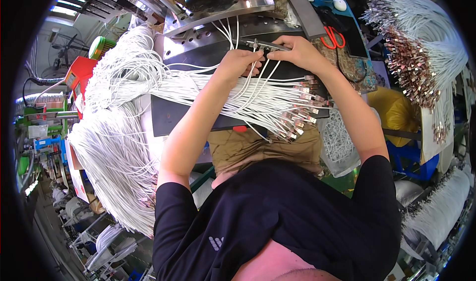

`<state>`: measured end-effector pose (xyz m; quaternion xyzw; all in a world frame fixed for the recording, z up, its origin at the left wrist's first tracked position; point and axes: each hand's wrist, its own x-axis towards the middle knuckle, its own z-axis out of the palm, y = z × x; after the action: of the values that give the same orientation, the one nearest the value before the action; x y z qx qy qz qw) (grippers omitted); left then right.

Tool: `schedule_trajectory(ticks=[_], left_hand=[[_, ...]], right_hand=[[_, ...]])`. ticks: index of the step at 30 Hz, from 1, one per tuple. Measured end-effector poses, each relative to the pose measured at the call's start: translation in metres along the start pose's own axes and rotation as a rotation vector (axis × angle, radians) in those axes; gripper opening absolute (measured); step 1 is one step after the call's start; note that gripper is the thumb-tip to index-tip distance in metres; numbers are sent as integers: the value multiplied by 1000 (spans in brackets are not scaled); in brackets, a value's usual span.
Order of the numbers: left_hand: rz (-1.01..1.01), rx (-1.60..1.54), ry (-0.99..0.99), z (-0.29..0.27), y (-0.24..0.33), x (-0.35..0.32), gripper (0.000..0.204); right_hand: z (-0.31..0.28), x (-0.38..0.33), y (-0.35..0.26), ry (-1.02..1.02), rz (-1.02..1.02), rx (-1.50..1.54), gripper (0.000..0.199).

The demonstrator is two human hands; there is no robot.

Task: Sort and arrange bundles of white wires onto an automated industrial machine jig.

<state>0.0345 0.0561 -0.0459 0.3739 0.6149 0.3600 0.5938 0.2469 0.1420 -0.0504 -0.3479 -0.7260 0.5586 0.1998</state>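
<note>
Head view. We record both forearms entering from the lower part of the frame and converging at upper centre. The left hand (238, 63) lies knuckles up with its wrist bent, and its fingers are curled down onto a few white cables (258, 100); how firmly they grip we cannot tell, as the fingertips are hidden beneath the hand. The right hand (297, 52) sits just beside it, to its right, with fingers pinched closed on a slim metal connector end (263, 44) at the front of the metal fixture (218, 13).

The cables fan across the dark desk (168, 115) at mid-frame, their long axis running roughly left to right. Their metal plug ends (302, 117) point toward the right and lower right of the frame, grouped below the right forearm. To the left the strands merge into a large white bundle (119, 132) draping toward the lower left. A few strands rise from the hands toward the fixture at the top.

A second bundle with metal ends (416, 58) hangs at upper right, well apart from the hands. Red-handled scissors (333, 37) lie just right of the right hand.

The piece held between the hands is small and partly covered; we cannot make out its exact form. The left forearm hides part of the cable fan, and the fisheye rim bends and darkens the frame edges.
</note>
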Motion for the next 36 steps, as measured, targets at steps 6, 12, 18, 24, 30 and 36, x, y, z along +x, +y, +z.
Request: schedule_trajectory(ticks=[6, 12, 18, 24, 30, 36], left_hand=[[32, 17, 37, 4, 4, -6, 35], [3, 16, 57, -6, 1, -3, 35], [32, 29, 89, 10, 9, -8, 36], [95, -71, 128, -19, 5, -2, 31], [-111, 19, -87, -31, 11, -2, 26], [-62, 104, -24, -16, 11, -11, 34]], right_hand=[[3, -6, -3, 2, -45, -127, 35], [-2, 1, 1, 46, 25, -19, 34], [1, -2, 1, -5, -40, -29, 34], [-5, -3, 1, 65, 41, 25, 34], [-9, -4, 1, 18, 60, 17, 34], [-8, -4, 6, 0, -25, -58, 37]])
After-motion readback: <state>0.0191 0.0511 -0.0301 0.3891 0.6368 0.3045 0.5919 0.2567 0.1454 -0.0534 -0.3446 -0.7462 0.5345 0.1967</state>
